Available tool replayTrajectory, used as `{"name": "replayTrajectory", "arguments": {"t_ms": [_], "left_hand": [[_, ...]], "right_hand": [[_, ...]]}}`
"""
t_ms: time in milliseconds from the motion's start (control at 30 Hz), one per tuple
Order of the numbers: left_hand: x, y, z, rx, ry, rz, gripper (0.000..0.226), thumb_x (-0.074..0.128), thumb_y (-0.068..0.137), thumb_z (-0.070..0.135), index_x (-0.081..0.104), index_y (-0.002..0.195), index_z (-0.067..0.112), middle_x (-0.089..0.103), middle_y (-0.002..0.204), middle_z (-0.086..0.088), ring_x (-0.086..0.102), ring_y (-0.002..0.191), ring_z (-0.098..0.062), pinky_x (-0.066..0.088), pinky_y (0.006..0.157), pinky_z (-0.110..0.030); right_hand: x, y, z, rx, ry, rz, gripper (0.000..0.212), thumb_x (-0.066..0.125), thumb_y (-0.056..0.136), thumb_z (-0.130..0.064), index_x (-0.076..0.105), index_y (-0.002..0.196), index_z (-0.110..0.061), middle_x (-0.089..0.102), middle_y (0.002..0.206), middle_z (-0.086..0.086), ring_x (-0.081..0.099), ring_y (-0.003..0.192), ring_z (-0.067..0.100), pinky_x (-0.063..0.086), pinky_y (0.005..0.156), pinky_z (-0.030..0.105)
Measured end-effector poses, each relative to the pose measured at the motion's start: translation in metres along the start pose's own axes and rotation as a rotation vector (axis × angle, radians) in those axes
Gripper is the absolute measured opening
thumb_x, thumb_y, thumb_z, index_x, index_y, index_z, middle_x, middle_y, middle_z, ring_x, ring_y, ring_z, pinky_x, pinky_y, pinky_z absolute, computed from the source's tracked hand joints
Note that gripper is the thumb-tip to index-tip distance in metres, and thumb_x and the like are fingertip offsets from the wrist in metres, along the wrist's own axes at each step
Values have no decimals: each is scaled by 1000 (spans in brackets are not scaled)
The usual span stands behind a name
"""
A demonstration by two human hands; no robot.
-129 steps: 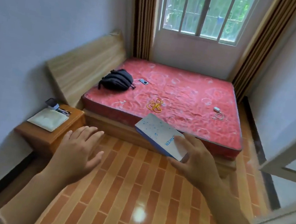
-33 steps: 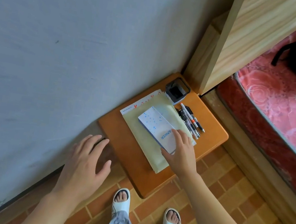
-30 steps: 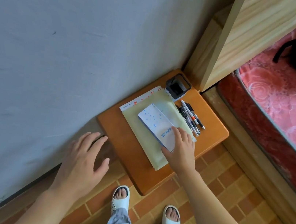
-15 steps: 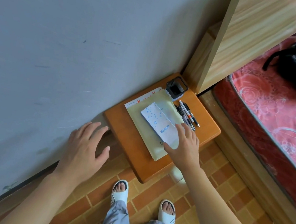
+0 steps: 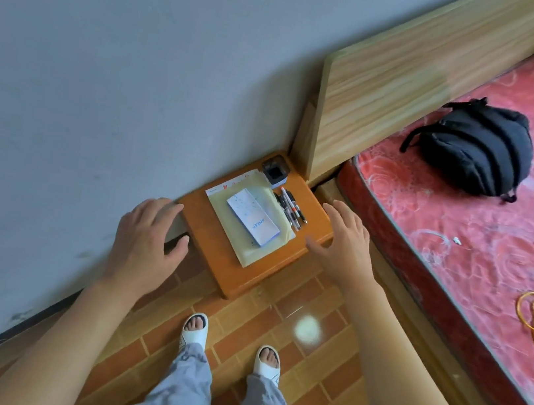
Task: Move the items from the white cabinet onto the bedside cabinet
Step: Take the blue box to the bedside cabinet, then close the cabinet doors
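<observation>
The flat white dotted box (image 5: 253, 217) lies on the pale envelope (image 5: 253, 235) atop the orange wooden bedside cabinet (image 5: 217, 250), delivered, while left hand (image 5: 145, 239) at nine o'clock and right hand (image 5: 344, 245) at three hover spread, empty; remaining items unseen.

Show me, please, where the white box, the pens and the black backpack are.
white box (image 5: 253, 217), head view, middle of its top face
pens (image 5: 290, 208), head view, middle of the bundle
black backpack (image 5: 477, 150), head view, centre of its body
</observation>
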State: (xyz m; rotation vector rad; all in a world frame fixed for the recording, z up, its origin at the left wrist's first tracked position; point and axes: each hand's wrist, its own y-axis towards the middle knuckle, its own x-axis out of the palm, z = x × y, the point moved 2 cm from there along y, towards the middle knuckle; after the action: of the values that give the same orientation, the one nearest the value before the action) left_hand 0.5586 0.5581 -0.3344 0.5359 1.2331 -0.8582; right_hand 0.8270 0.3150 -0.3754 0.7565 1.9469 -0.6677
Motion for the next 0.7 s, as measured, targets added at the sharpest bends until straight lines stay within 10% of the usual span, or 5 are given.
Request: {"name": "replayTrajectory", "arguments": {"t_ms": [700], "left_hand": [[-133, 7, 211, 367, -7, 239, 64, 41, 92, 53, 57, 139, 13, 55, 142, -12, 50, 133, -32, 46, 105, -51]], "right_hand": [[-234, -126, 55, 74, -35, 304, 69, 59, 95, -54, 42, 155, -26, 33, 164, -3, 25, 152, 22, 21, 125, 49]]}}
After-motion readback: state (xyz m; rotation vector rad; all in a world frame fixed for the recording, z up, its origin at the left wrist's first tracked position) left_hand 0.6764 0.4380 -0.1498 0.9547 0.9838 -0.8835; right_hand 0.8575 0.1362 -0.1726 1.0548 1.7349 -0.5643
